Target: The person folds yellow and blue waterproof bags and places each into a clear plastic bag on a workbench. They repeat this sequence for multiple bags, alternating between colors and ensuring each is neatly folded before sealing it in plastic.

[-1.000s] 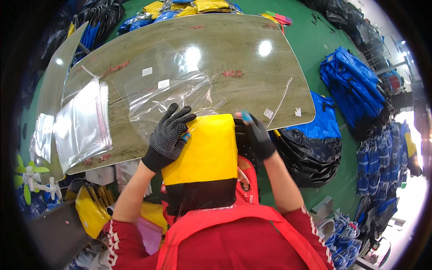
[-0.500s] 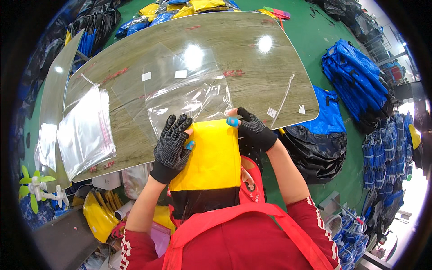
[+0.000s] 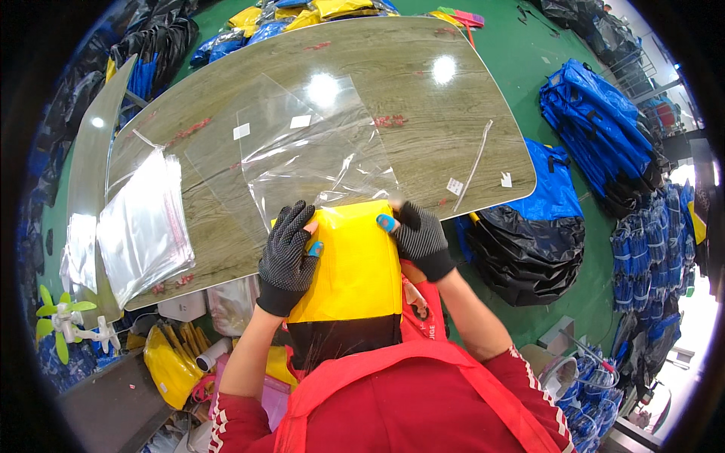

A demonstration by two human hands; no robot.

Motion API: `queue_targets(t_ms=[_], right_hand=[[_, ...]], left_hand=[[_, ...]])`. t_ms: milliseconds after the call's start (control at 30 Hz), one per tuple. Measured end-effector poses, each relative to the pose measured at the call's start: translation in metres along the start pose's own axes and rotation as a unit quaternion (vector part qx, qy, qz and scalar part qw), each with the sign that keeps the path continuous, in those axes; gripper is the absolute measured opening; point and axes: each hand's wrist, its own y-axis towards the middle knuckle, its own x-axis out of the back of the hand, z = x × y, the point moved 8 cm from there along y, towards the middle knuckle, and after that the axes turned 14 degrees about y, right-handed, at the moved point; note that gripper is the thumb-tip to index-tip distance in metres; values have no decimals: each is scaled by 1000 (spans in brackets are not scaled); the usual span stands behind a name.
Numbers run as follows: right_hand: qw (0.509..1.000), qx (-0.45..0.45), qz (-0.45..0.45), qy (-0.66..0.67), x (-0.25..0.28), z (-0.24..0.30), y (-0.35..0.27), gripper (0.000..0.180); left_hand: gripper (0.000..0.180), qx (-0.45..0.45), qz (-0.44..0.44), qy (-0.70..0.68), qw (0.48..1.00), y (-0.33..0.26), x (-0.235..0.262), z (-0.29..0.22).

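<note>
Both gloved hands – left hand (image 3: 287,253), right hand (image 3: 419,238) – fingers clamped on yellow bag (image 3: 351,264) at near tabletop (image 3: 453,136) edge. Bag top just at clear sleeve (image 3: 317,162) mouth – insertion barely begun, judging. Sleeve stack (image 3: 143,226) lies left.

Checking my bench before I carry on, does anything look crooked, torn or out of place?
Nothing looks damaged. The clear bag lies skewed and wrinkled on the table, its mouth at the yellow folded item held by both hands. A loose clear strip lies near the right edge.
</note>
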Motion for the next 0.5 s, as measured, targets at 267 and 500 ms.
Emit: queue_targets(t_ms=[267, 500], right_hand=[[965, 186, -46, -180, 5, 16, -41, 24], [994, -61, -9, 87, 17, -18, -2, 43]], left_hand=[[18, 28, -46, 27, 998, 4, 13, 2], [8, 36, 11, 65, 997, -4, -2, 12]])
